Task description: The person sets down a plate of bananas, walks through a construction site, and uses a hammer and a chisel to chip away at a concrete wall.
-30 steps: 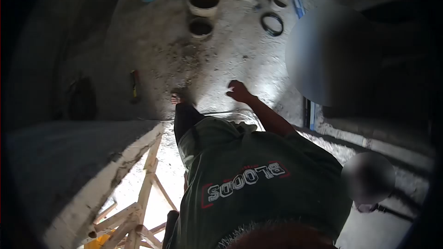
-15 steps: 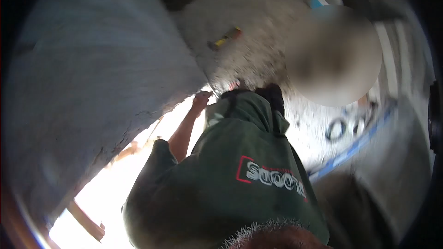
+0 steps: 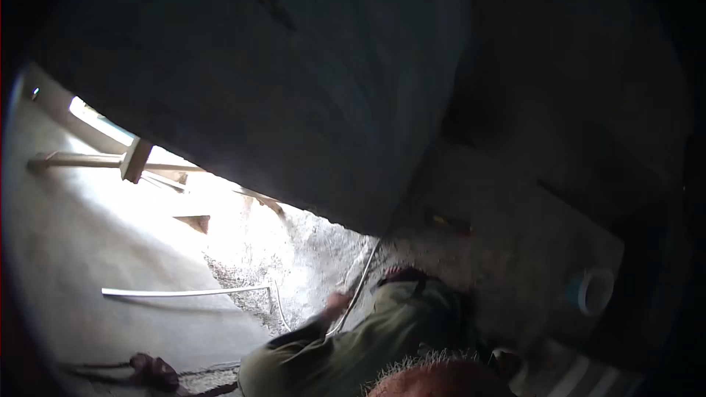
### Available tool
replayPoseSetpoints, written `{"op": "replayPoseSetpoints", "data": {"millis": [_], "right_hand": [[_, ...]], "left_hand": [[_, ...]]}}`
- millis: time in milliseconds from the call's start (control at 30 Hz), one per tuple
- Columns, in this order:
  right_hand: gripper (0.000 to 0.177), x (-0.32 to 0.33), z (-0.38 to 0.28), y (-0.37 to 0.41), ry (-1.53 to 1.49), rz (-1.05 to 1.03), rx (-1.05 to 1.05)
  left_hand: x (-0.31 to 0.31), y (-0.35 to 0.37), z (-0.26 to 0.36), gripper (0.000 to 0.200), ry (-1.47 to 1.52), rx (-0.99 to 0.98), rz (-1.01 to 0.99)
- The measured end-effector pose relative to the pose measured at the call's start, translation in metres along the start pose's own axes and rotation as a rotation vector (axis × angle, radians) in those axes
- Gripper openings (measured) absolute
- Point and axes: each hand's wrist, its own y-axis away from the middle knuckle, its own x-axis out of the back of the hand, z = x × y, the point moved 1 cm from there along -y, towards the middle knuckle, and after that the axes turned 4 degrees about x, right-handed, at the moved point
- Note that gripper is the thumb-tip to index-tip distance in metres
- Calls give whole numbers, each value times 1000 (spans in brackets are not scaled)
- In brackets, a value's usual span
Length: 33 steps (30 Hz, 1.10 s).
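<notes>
My left hand (image 3: 337, 306) is low in the middle, at the end of my bent arm. It is smeared, and its fingers cannot be made out. Close to its right side runs a thin pale cable (image 3: 360, 287); whether the two touch is unclear. Green clothing (image 3: 401, 312) covers my body at the bottom, beside grey stubble at the lower edge. My right hand does not show.
A large dark slab (image 3: 294, 95) fills the upper middle. Wooden beams (image 3: 136, 160) cross the bright opening at left. Below them lies a white strip (image 3: 184, 293). On the dim right are a yellow-and-dark tool (image 3: 450, 225) and a white-and-blue bucket (image 3: 594, 292).
The view has swung left and grown darker. My body, left hand, the tool and the bucket now appear lower in the frame. More of the bright opening and its beams shows.
</notes>
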Motion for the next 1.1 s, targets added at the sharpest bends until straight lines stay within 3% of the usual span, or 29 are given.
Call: {"op": "replayPoseSetpoints", "data": {"millis": [33,100,167,200,333,400,433,500,533,567,600,667,733,767,800,833,867,900,933,967,1033,1100], "right_hand": [[31,21,9,-27,33,14,14],[31,56,5,-73,93,30,40],[32,86,-4,-126,167,72,123],[32,98,-14,-152,213,99,181],[33,72,-105,-312,595,389,926],[44,107,-253,-207,324,89,740],[42,75,-270,-221,315,290,1082],[25,88,-335,-166,313,402,1406],[30,133,-375,-103,49,204,1231],[37,143,-388,-89,-21,343,1252],[37,153,-379,-95,23,324,1240],[37,170,-380,-108,85,374,1042],[33,171,-329,-158,118,336,978],[34,173,-300,-184,290,324,904],[37,175,-262,-208,461,311,841],[32,176,-213,-247,1013,-11,998],[26,193,-205,-236,1184,-176,1035],[30,201,-167,-248,1167,-116,1238],[20,159,-70,-340,1155,-55,1351],[21,185,-96,-324,1040,-287,1104],[22,214,-137,-314,902,-417,836],[23,226,-180,-340,866,-483,788]], "left_hand": [[-18,34,-1,35,128,115,-80],[-41,113,14,39,-80,146,-42],[-133,21,-117,39,-377,206,89],[-151,34,-131,39,-362,183,57],[-187,78,-126,36,-236,123,17],[-196,80,-133,35,-234,78,16],[-200,81,-136,35,-231,53,4],[-202,74,-130,34,-182,13,-24],[-206,63,-122,33,-133,-17,-32],[-212,52,-117,32,-72,-41,-34],[-219,37,-111,32,-3,-63,-29],[-230,14,-84,30,71,-71,-32],[-196,58,22,28,389,172,-195],[-175,75,66,35,401,-75,-200],[-171,63,75,43,597,-97,-237],[-161,74,105,43,667,65,-128],[-150,90,135,44,721,85,-74],[-141,99,161,46,773,78,-19],[-139,105,175,46,821,86,15],[-139,110,182,47,908,75,47],[-163,124,180,48,1042,108,121],[-195,128,174,41,1147,197,287]]}}
